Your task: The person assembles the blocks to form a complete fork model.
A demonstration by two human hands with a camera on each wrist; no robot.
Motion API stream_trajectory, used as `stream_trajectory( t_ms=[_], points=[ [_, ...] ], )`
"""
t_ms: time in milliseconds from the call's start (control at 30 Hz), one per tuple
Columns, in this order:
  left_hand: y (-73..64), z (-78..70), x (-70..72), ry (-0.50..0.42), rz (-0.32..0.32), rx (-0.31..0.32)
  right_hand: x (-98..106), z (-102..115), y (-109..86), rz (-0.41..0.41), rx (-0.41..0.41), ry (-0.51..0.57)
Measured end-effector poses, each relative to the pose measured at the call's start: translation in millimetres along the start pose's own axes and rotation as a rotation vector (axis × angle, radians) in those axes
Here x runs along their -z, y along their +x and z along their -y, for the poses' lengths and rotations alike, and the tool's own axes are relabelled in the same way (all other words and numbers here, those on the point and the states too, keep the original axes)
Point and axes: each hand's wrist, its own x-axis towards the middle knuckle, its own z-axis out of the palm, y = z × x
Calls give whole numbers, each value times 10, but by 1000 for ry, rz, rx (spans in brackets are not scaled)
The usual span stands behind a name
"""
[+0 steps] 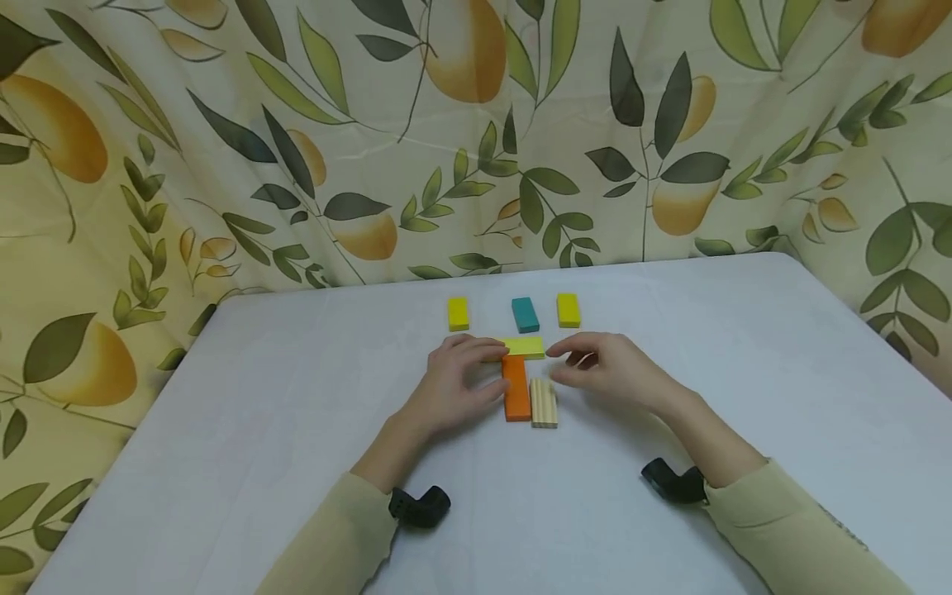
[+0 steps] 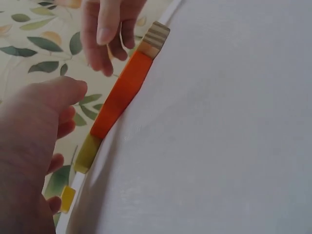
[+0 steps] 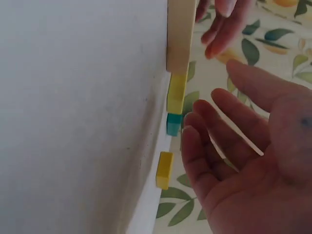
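A long orange block [image 1: 516,398] lies lengthwise on the white table, a striped wooden block [image 1: 544,405] beside its right side. Across the far end of the orange one lies a yellow-green block [image 1: 526,347]. My left hand [image 1: 463,382] is at the left of these blocks, fingers loosely bent and thumb apart; in the left wrist view it grips nothing, and contact is hard to tell. To their right hovers my right hand [image 1: 617,370], its fingers relaxed and curved. The right wrist view shows that palm [image 3: 263,180] holding nothing.
Behind the group stand a yellow block [image 1: 458,314] on the left, a teal block [image 1: 525,315] and another yellow block [image 1: 568,311] on the right. A fruit-patterned curtain [image 1: 476,190] hangs beyond the table's far edge. Each wrist carries a black camera mount [image 1: 422,507].
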Motion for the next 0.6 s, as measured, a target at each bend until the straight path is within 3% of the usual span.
stream_trajectory(
  t_ms=[233,600],
  points=[
    [111,31,-62,-2,47,-5,-90,56,-146,72,118,-20],
    [180,19,-98,17,114,17,-144,-4,-236,119,144,-62]
  ],
)
